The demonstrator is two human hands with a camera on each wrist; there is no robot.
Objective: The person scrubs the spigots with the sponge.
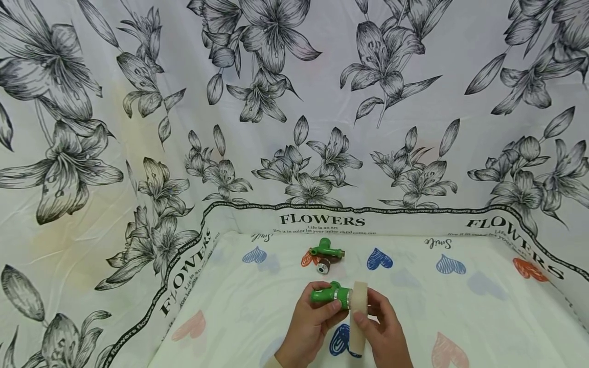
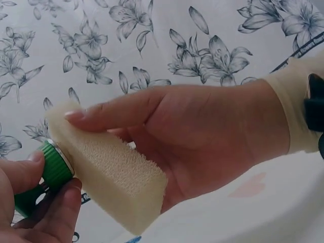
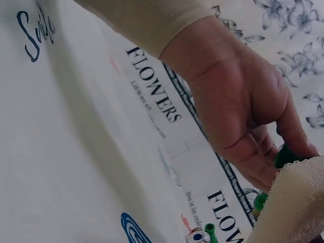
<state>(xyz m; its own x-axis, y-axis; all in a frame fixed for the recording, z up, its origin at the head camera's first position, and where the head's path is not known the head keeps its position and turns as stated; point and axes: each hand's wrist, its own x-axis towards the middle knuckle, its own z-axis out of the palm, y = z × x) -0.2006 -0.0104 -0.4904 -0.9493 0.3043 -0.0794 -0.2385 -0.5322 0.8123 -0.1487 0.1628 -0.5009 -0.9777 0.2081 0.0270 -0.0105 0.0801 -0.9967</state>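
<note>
Cloth (image 1: 244,306); left grip (image 1: 309,323) holds fitting (image 1: 325,295), right grip (image 1: 388,327) sponge (image 1: 359,299); left-wrist view adds strap (image 2: 315,104).

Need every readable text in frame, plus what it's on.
"FLOWERS", repeated: hanging cloth
"Life is an art": same cloth
"live it in color let your inner child come out": same cloth
"flowers", repeated: black band
"Smile", twice, upside down in head view: heart-print cover
Held green fitting, pale sponge block: nothing readable
Farther fittings: too small to tell
</note>
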